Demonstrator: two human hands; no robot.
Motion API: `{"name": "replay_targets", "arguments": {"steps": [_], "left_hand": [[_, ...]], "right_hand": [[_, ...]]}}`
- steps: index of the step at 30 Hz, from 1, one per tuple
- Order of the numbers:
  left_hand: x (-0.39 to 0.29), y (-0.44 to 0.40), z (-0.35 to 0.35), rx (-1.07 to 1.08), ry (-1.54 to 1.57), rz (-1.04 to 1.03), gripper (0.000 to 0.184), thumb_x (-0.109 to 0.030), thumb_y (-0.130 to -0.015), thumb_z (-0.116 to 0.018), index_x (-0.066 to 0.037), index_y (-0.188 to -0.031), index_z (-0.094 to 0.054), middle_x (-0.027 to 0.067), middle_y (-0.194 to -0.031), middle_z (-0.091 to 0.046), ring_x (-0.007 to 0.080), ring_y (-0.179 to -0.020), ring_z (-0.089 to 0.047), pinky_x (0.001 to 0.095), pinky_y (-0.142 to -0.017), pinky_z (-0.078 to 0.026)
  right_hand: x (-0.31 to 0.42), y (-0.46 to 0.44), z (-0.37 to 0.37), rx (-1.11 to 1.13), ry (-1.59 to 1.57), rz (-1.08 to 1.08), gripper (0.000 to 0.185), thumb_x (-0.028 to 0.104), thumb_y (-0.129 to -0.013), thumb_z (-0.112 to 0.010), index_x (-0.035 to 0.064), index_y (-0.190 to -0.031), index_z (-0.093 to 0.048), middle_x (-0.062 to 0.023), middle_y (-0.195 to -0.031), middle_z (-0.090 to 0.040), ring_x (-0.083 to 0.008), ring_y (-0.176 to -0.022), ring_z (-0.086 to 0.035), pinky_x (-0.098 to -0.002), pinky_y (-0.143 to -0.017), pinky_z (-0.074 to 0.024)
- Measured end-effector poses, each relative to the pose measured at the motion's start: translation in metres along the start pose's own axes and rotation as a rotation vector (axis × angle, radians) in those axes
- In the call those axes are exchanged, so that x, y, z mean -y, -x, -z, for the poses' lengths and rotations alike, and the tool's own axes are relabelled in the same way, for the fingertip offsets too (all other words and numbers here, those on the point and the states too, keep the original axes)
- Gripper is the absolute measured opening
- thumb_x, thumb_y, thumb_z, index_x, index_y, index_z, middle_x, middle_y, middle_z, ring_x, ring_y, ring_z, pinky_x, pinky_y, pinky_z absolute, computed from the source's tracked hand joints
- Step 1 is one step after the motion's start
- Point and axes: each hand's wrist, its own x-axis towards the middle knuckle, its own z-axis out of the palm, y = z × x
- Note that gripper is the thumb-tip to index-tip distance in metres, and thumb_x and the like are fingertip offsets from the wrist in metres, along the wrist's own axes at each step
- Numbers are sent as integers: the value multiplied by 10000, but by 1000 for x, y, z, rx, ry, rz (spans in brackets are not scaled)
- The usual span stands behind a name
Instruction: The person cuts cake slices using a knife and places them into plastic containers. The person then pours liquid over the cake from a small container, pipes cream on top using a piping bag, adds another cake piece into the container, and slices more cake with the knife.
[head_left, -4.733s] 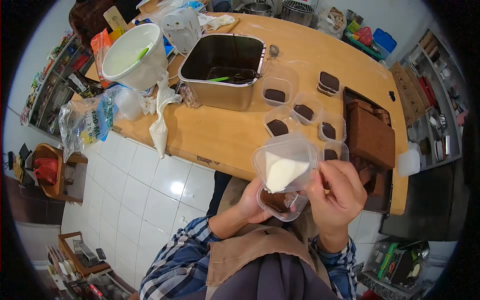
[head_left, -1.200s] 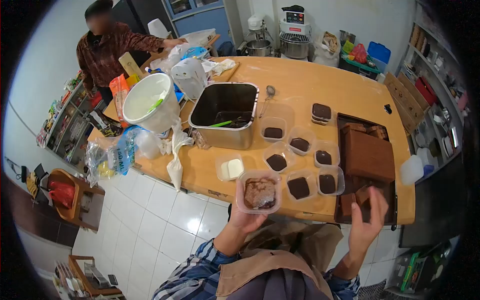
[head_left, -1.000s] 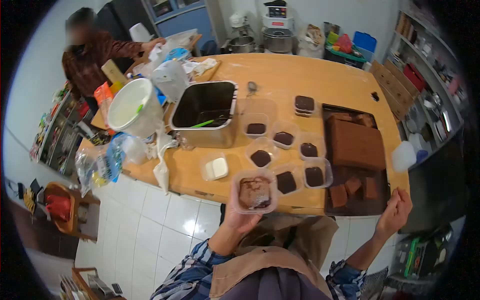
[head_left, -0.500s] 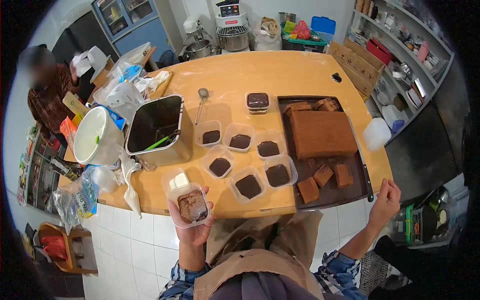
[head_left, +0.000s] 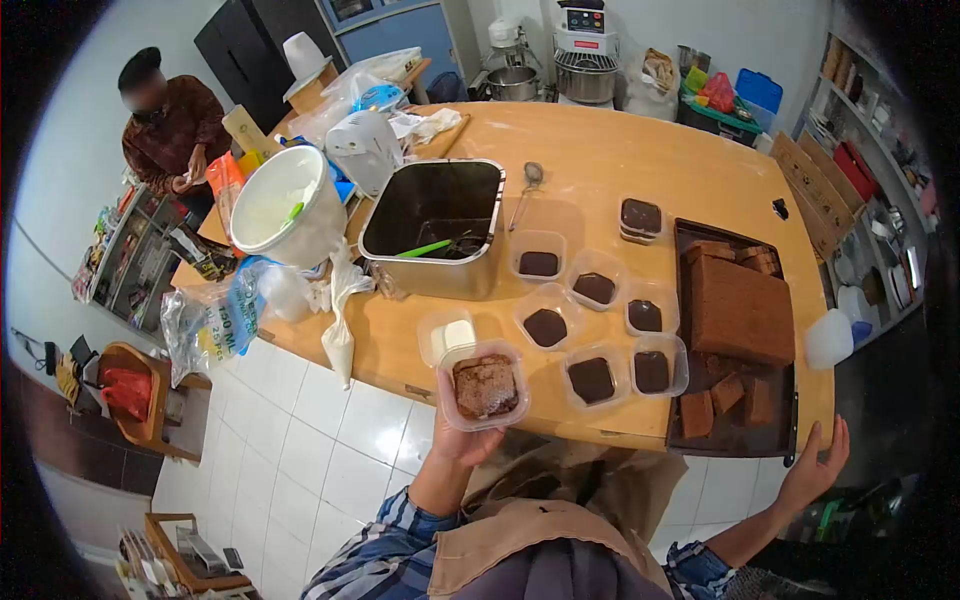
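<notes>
My left hand (head_left: 462, 442) holds up a clear plastic cup (head_left: 484, 387) with brown cake in it, in front of the table's near edge. Just behind it on the table sits another clear cup (head_left: 446, 335) with a white block inside. My right hand (head_left: 822, 462) is empty, fingers apart, off the front right corner of a dark tray (head_left: 739, 440). The tray bears a large brown cake slab (head_left: 742, 312) and several small cake pieces (head_left: 697, 413). Several clear cups with a dark layer (head_left: 592, 380) stand between the held cup and the tray.
A metal pan (head_left: 436, 215) with a green-handled tool and a white bucket (head_left: 287, 205) stand left of the cups. A filled piping bag (head_left: 341, 320) hangs over the table edge. A small strainer (head_left: 531, 180) lies behind. A person (head_left: 170, 130) stands at the far left.
The view has swung left since half a second ago. Earlier, the cup with the white block was set down on the table. My right hand's fingers have spread; the other person's hands have come together.
</notes>
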Motion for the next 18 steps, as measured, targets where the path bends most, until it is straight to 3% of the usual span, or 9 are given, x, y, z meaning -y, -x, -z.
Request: {"name": "replay_targets", "arguments": {"steps": [9,13,17,18], "left_hand": [[4,3,0,-44,-155,-32,677,-609,-866,-336,-37,-1208,-451,115,-1130,-536,216,-854,-593,293,-607,-523],[3,3,-4,-126,-130,-31,661,-608,-869,-337,-48,-1197,-463,111,-1116,-544,213,-859,-592,290,-617,-521],[-10,8,14,-41,7,-3,621,-592,-874,-349,-72,-1190,-474,156,-1144,-537,243,-865,-584,324,-667,-545],[-17,10,22,-9,119,-14,618,-568,-882,-364,-57,-1219,-452,190,-1197,-492,281,-904,-570,344,-702,-557]], "right_hand": [[3,2,2,62,-51,46,318,170,-864,-581,10,-1138,-561,-138,-1168,-518,-270,-1124,-465,-386,-956,-374],[17,1,6,73,-15,-65,311,151,-858,-584,9,-1134,-563,-135,-1118,-559,-262,-1095,-481,-360,-913,-387],[37,2,1,59,-231,-161,327,136,-852,-582,0,-1148,-550,-134,-1042,-585,-219,-963,-544,-332,-848,-425],[55,5,-3,50,-303,-155,327,118,-841,-589,1,-1145,-553,-108,-958,-610,-189,-886,-564,-318,-815,-440]]}}
